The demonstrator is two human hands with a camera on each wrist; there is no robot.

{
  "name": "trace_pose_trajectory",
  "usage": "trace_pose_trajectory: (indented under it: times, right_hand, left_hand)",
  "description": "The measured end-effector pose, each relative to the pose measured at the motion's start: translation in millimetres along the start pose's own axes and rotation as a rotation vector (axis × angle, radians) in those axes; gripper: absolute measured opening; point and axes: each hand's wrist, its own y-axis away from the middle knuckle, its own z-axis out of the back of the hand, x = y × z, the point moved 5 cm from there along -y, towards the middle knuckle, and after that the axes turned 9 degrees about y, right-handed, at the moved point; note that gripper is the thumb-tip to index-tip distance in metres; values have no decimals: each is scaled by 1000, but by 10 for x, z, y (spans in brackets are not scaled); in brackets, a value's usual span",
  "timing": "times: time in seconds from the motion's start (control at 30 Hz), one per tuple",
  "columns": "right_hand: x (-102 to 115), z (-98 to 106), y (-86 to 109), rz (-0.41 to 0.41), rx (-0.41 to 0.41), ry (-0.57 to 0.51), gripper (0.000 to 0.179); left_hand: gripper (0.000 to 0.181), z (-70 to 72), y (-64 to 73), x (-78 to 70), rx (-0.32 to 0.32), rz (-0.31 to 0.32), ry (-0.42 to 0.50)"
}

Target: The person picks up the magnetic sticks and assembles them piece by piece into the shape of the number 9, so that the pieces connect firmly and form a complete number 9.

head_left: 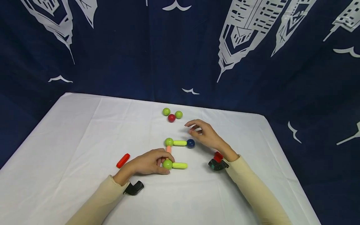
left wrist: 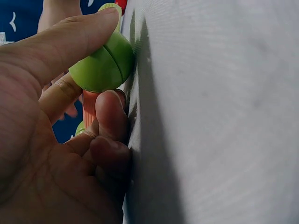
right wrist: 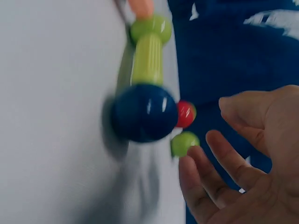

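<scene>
— Left hand (head_left: 149, 161)?

— Pinching the near green ball (head_left: 167, 164); a tug could pop its lime rod (head_left: 180, 165) loose

— And the blue ball (head_left: 190, 143)?

— Near the right hand (head_left: 208, 137), fingers relaxed, empty; a brush might dislodge it

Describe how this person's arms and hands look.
The left sleeve and right sleeve are long, plain and cream. The left wrist camera and right wrist camera are mostly black. The left hand and right hand are bare.

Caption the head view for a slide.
Left hand grips a glossy green ball on a white tablecloth; right hand hovers near a glossy navy ball.
</scene>
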Motion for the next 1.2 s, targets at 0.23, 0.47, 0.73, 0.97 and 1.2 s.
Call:
trace_pose_trajectory:
  times: [0.23,0.47,0.73,0.97,1.2]
  right_hand:
    - [-351,-95,-488,-215,79,-177,44]
    - [-481,-209,-760,-335,159,-292,50]
    - [-475,-305,-818,-347,220,-320,45]
    - [-490,-298,-778,-332,227,-275,40]
    - [-500,-267,-753,-303,219,-251,38]
  left_hand:
    - [28,-2,6,-3,-15,6,0]
    - [29,-12,-23,5,-11,4,-15]
    - [29,-4,5,17,-15,14,-11]
    - [29,-13,14,16,-20,28,-1]
    - [29,8,8,-5,-24,31,-11]
